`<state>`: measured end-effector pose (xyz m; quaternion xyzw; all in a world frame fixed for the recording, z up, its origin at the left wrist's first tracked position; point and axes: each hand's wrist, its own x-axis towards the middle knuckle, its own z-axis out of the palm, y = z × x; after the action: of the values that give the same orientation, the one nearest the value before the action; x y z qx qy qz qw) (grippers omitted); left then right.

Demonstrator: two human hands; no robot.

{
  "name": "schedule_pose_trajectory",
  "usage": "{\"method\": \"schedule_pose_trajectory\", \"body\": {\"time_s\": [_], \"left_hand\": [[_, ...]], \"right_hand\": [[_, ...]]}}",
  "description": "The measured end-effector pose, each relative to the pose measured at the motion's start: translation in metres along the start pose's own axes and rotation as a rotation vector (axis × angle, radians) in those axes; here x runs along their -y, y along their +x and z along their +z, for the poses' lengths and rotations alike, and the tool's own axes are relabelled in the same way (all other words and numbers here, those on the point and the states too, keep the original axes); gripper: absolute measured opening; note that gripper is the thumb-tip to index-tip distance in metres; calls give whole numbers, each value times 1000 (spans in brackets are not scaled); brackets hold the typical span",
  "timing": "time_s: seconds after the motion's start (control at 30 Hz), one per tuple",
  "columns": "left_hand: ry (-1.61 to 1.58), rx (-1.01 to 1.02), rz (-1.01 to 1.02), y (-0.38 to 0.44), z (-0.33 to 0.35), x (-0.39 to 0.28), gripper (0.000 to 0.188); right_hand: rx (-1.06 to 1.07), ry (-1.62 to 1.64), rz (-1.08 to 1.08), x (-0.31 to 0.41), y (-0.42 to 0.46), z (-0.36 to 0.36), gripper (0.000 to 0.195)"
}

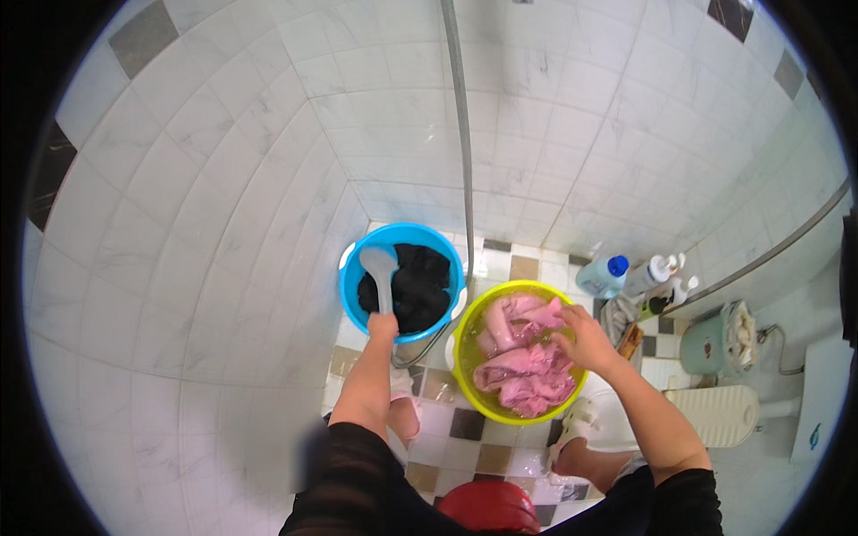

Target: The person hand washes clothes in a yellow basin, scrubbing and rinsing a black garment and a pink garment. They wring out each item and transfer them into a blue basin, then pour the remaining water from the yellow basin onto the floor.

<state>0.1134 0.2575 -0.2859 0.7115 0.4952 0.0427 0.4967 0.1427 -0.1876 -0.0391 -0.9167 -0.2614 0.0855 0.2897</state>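
Observation:
My left hand (383,325) is closed around the handle of a white shower head (380,262), held over a blue plastic basin (350,305). Black cloth (422,288) lies in that basin. To the right stands a yellow-green plastic basin (462,375) with wet pink cloth (526,378) in water. My right hand (576,335) is at its right rim, fingers apart, with the fingertips at the edge of the pink cloth. Whether they pinch the cloth is not clear. A grey shower hose (462,120) hangs down between the basins and loops behind the blue one.
Several bottles, one with a blue cap (603,276), stand by the wall at right. Beyond are a scrub brush (630,340), a lined waste bin (714,343) and a squat toilet (613,419). A red stool (489,506) is below me. Tiled walls enclose the left and back.

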Motion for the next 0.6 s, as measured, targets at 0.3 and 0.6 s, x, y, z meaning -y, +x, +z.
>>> {"method": "schedule_pose_trajectory", "body": {"time_s": [0.3,0.6], "left_hand": [[442,27,231,-55,21,-36,41],[-552,711,357,-245,-56,-177,25]], "right_hand": [[-489,-85,-406,105,90,-133,40],[-843,249,-265,214,219,-256,63]]}}
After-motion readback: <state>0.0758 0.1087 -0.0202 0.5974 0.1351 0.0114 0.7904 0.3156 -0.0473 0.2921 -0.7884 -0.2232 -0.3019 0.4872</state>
